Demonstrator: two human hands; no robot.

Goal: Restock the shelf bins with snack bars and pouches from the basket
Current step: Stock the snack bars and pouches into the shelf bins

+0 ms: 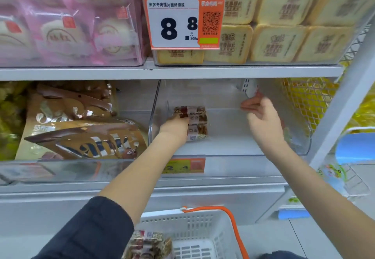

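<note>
Starting nearest the camera, more wrapped nut bars (149,242) are lying in the white basket (203,236) with the orange handle (233,224), waiting to be shelved. Beyond it, both forearms are being reached over the orange price tag (183,165) into the clear shelf bin (229,153) on the lower shelf.

A small stack of nut bars (194,122) is being set down near the bin's left wall, and it is being gripped by the left hand (175,129), whose fingers are curled round its near side. The right hand (261,116) is being held loosely spread and is carrying nothing; its fingertips are lying near the bin's back right corner, though whether the wall is being touched cannot be told.

The step would probably be done best if the stack were pushed flat against the back left corner, labels facing up, so that room is being kept for later rows. To the left, brown snack pouches (81,129) are filling the neighbouring bin; above, toast-shaped packets (284,25) are being displayed.
</note>
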